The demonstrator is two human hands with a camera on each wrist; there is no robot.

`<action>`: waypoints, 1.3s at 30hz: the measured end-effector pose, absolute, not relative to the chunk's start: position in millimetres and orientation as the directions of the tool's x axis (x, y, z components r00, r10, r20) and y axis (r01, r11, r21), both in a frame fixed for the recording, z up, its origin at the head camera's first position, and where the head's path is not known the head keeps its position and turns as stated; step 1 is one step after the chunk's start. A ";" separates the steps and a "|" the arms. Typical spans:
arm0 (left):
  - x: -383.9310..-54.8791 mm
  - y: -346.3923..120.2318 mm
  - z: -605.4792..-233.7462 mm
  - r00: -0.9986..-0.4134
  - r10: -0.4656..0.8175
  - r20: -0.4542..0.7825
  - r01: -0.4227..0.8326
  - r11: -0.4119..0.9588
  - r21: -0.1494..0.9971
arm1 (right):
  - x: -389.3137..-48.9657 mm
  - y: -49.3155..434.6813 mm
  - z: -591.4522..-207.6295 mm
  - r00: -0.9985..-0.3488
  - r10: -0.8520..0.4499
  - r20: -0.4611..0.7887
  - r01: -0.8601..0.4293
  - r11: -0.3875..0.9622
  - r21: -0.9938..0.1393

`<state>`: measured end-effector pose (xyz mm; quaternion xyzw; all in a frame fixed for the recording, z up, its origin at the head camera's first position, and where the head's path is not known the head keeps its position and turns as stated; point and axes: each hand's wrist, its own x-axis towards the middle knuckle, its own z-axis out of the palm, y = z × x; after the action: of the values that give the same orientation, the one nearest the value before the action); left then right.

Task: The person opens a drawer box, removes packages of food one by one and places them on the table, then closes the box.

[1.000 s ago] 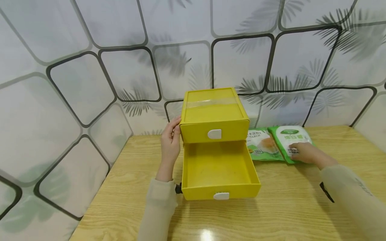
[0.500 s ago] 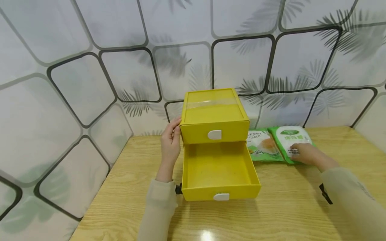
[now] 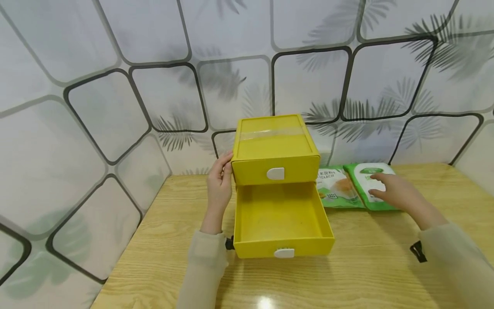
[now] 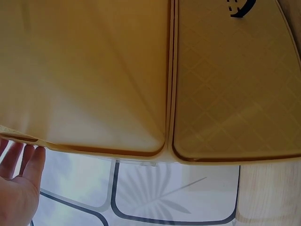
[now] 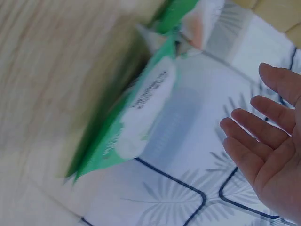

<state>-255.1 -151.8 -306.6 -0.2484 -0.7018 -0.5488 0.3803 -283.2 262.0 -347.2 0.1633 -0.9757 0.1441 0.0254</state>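
A yellow two-drawer box (image 3: 275, 141) stands on the table, its lower drawer (image 3: 279, 214) pulled out and its upper one closed. My left hand (image 3: 219, 189) rests on the box's left side near the upper front corner. In the left wrist view, the fingertips of my left hand (image 4: 21, 183) touch the edge of the box. Over a green and white bag (image 3: 356, 171) on the right, my right hand (image 3: 401, 193) spreads its fingers and thumb. From the right wrist view, that same bag (image 5: 150, 89) stands apart from my right hand (image 5: 273, 141).
A second green and white bag marked starch (image 3: 337, 189) lies between the box and the first bag. Behind them rises a wall covering (image 3: 235, 94) with leaf and grid patterns. The wooden table (image 3: 366, 266) extends in front.
My right hand has come up off the green and white bag, its fingers spreading apart. The left hand, the box and both bags stay where they were.
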 end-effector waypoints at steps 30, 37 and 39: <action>-275.5 -158.9 -326.5 -0.567 -0.063 0.821 0.791 0.237 0.564 | -211.5 182.0 -303.8 -0.578 -0.295 0.760 -0.610 0.776 -0.162; -275.5 -158.8 -326.5 -0.555 -0.063 0.829 0.798 0.240 0.553 | -199.3 169.6 -301.8 -0.555 -0.304 0.774 -0.649 0.740 -0.175; -276.1 -158.6 -326.3 -0.568 -0.065 0.821 0.787 0.251 0.564 | -196.0 166.4 -302.2 -0.532 -0.305 0.790 -0.671 0.720 -0.174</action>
<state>-276.1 -158.6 -326.3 -0.2610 -0.6910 -0.5536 0.3847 -196.0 166.4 -302.2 0.2896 -0.8426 0.2365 0.3877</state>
